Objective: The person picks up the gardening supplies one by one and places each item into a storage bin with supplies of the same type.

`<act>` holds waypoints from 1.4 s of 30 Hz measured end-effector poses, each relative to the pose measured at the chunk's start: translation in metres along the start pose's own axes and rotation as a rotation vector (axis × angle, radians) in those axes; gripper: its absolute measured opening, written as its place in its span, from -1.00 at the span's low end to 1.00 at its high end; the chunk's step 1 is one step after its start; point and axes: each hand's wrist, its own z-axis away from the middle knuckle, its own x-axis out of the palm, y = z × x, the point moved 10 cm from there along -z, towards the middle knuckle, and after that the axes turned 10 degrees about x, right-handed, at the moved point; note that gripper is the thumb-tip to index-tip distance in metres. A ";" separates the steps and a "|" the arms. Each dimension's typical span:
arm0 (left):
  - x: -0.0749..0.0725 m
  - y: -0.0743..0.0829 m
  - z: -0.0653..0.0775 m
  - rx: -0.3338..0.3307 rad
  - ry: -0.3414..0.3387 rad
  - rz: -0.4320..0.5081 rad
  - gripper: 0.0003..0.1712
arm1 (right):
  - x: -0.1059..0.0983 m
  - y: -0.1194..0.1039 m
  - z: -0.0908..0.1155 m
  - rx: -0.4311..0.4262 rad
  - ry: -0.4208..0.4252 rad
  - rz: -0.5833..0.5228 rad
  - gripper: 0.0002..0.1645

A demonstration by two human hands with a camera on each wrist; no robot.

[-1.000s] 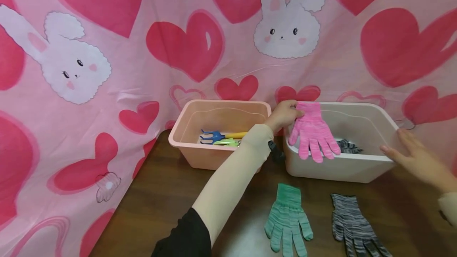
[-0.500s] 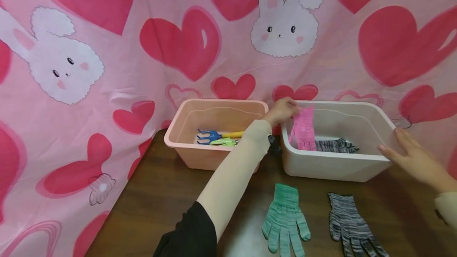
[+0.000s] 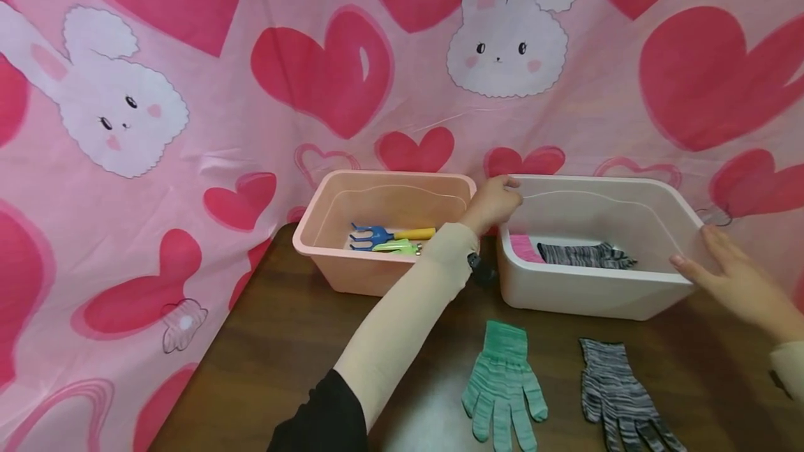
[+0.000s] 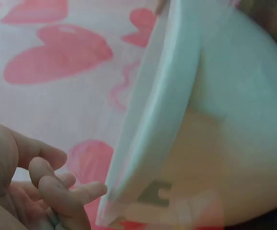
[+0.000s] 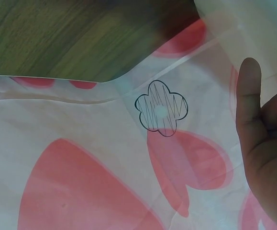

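Left fingers [image 4: 57, 194] loosely curled, seemingly empty; right fingers [image 3: 712, 239] and thumb apart against white bin [image 3: 584, 293], pink glove [image 3: 523, 248] partly hidden inside.

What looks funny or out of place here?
Nothing looks spilled or broken. One gray striped glove might seem out of place: it lies on the table, while a similar glove lies inside the white bin.
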 end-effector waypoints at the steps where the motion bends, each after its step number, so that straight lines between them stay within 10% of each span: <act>1: 0.002 0.002 0.004 0.007 -0.015 0.024 -0.54 | 0.000 0.000 0.000 0.003 -0.001 -0.003 0.14; 18: 0.041 -0.010 0.116 0.304 -0.407 0.317 -0.68 | 0.000 0.001 -0.002 0.007 -0.002 0.008 0.14; 22: 0.051 -0.047 0.132 0.202 -0.439 0.126 -0.78 | 0.000 0.002 -0.002 -0.007 0.007 -0.001 0.12; 30: 0.061 -0.109 0.155 0.009 -0.435 -0.566 -0.60 | 0.001 0.000 -0.001 -0.008 0.004 -0.016 0.11; 42: 0.103 -0.106 0.165 0.094 -0.342 -0.928 -0.58 | 0.001 -0.001 -0.001 -0.008 0.012 0.001 0.11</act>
